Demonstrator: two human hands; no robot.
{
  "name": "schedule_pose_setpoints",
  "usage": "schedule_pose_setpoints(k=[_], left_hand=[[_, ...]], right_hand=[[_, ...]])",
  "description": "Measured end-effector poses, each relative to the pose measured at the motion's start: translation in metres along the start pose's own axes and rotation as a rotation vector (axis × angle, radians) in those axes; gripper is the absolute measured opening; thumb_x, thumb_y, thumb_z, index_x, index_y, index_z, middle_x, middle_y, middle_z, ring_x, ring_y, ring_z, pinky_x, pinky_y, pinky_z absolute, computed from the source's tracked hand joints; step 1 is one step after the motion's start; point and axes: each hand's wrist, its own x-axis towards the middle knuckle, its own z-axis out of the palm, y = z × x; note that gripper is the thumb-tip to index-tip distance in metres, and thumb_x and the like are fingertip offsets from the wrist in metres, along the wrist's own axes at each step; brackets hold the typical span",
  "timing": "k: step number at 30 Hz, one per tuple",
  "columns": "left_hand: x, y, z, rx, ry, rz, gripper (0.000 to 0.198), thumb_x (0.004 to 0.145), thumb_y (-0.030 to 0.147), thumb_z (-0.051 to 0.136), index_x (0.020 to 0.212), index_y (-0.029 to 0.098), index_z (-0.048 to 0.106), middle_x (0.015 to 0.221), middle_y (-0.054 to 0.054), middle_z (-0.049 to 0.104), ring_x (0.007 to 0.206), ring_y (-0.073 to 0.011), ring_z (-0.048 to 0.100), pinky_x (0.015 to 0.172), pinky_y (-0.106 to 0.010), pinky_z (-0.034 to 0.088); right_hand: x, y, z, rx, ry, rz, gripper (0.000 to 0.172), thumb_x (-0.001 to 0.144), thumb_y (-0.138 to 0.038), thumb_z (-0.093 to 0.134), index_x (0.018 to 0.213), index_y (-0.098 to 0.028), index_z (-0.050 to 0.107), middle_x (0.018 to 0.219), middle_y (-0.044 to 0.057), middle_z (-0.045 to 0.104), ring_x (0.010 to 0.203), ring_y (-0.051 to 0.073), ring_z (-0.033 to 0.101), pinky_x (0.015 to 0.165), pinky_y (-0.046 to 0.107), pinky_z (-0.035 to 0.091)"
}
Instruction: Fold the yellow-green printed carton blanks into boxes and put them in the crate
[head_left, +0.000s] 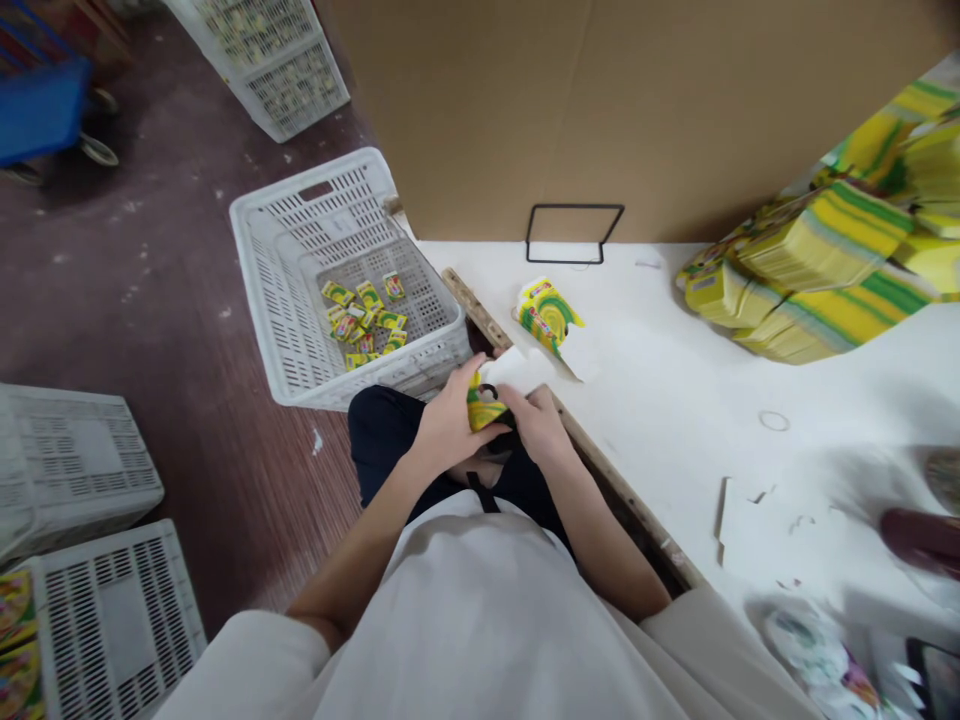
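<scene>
Above my lap, a small yellow-green cardboard box (486,408) with a white flap raised at its upper end is between my hands. My left hand (452,415) wraps around its left side, the thumb along the bottom. At the flap end, my right hand (537,420) grips the box with thumb and fingers closed. A flat yellow-green carton (547,318) lies on the white table (637,400) just beyond my right hand. To the left, a white plastic crate (259,300) holds several small yellow boxes (365,322) on its floor.
Stacks of flat yellow-green cartons (817,270) lie at the table's right. A black wire stand (574,207) is by the tall cardboard panel (637,110). More crates (120,610) stand at left, and a blue trolley (41,110) is at upper left. The table's wooden edge (622,500) runs beside my right arm.
</scene>
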Motion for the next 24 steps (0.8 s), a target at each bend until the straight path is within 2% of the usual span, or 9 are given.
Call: schedule_pose_setpoints(k=[3, 6, 9, 12, 14, 17, 20, 22, 24], left_hand=[[-0.001, 0.003, 0.005, -0.020, -0.032, 0.084, 0.070, 0.071, 0.028, 0.081, 0.132, 0.024, 0.047, 0.134, -0.012, 0.060, 0.128, -0.0319, 0.060, 0.102, -0.044, 0.053], [-0.001, 0.003, 0.003, -0.008, -0.024, 0.078, 0.056, 0.068, 0.020, 0.076, 0.117, 0.025, 0.050, 0.123, -0.008, 0.064, 0.119, -0.0292, 0.064, 0.096, -0.040, 0.056], [0.001, 0.000, 0.001, 0.001, -0.062, 0.012, 0.057, 0.067, 0.019, 0.073, 0.117, 0.027, 0.047, 0.120, -0.005, 0.065, 0.101, -0.0264, 0.070, 0.087, -0.039, 0.057], [0.002, -0.005, 0.005, -0.005, -0.070, -0.078, 0.066, 0.069, 0.024, 0.072, 0.127, 0.026, 0.040, 0.119, -0.009, 0.063, 0.084, -0.0251, 0.071, 0.074, -0.039, 0.058], [0.002, -0.008, 0.011, 0.024, 0.004, -0.058, 0.077, 0.067, 0.021, 0.072, 0.135, 0.021, 0.036, 0.127, -0.016, 0.059, 0.099, -0.0303, 0.070, 0.081, -0.043, 0.058], [0.001, -0.010, 0.013, 0.131, 0.107, -0.014, 0.080, 0.064, 0.014, 0.071, 0.137, 0.016, 0.040, 0.136, -0.022, 0.054, 0.126, -0.0383, 0.058, 0.102, -0.054, 0.051], [0.001, -0.012, 0.004, 0.175, 0.069, -0.065, 0.062, 0.068, 0.017, 0.073, 0.127, 0.018, 0.052, 0.123, -0.016, 0.065, 0.117, -0.0364, 0.064, 0.100, -0.054, 0.052], [0.001, -0.014, -0.007, 0.141, 0.037, -0.069, 0.056, 0.070, 0.024, 0.076, 0.122, 0.020, 0.057, 0.117, -0.012, 0.070, 0.109, -0.0334, 0.069, 0.095, -0.048, 0.056], [0.003, -0.016, -0.017, 0.111, 0.015, -0.048, 0.056, 0.069, 0.030, 0.080, 0.120, 0.022, 0.060, 0.115, -0.010, 0.073, 0.106, -0.0317, 0.071, 0.092, -0.045, 0.057]], right_hand=[[-0.001, -0.004, 0.004, 0.060, -0.117, 0.070, 0.048, 0.087, -0.039, 0.061, 0.133, -0.026, 0.061, 0.121, 0.006, 0.074, 0.115, 0.028, 0.069, 0.103, 0.047, 0.057], [-0.004, -0.007, 0.003, 0.094, -0.175, 0.015, 0.057, 0.090, -0.050, 0.061, 0.142, -0.027, 0.055, 0.127, 0.006, 0.073, 0.118, 0.027, 0.069, 0.104, 0.048, 0.057], [-0.009, -0.005, -0.001, -0.002, -0.217, -0.057, 0.067, 0.091, -0.059, 0.058, 0.149, -0.026, 0.049, 0.138, 0.007, 0.066, 0.131, 0.028, 0.061, 0.112, 0.047, 0.051], [-0.012, -0.003, -0.004, -0.221, -0.259, -0.154, 0.065, 0.094, -0.046, 0.059, 0.154, -0.026, 0.045, 0.148, 0.007, 0.059, 0.139, 0.028, 0.054, 0.119, 0.046, 0.043], [-0.012, 0.000, -0.005, -0.310, -0.258, -0.215, 0.058, 0.097, -0.032, 0.054, 0.154, -0.027, 0.046, 0.152, 0.006, 0.056, 0.142, 0.026, 0.052, 0.121, 0.045, 0.040], [-0.008, 0.004, -0.008, -0.327, -0.131, -0.289, 0.052, 0.099, -0.022, 0.045, 0.151, -0.029, 0.051, 0.152, 0.004, 0.055, 0.144, 0.022, 0.049, 0.124, 0.045, 0.036], [-0.003, 0.007, -0.015, -0.371, -0.084, -0.334, 0.053, 0.099, -0.023, 0.052, 0.151, -0.031, 0.049, 0.155, 0.005, 0.053, 0.147, 0.024, 0.046, 0.123, 0.046, 0.037], [0.000, 0.007, -0.023, -0.425, -0.173, -0.352, 0.052, 0.096, -0.026, 0.060, 0.148, -0.031, 0.055, 0.157, 0.007, 0.050, 0.147, 0.026, 0.045, 0.121, 0.046, 0.040], [0.004, 0.004, -0.032, -0.459, -0.274, -0.355, 0.042, 0.096, -0.028, 0.063, 0.137, -0.029, 0.065, 0.155, 0.009, 0.051, 0.145, 0.027, 0.048, 0.119, 0.045, 0.042]])
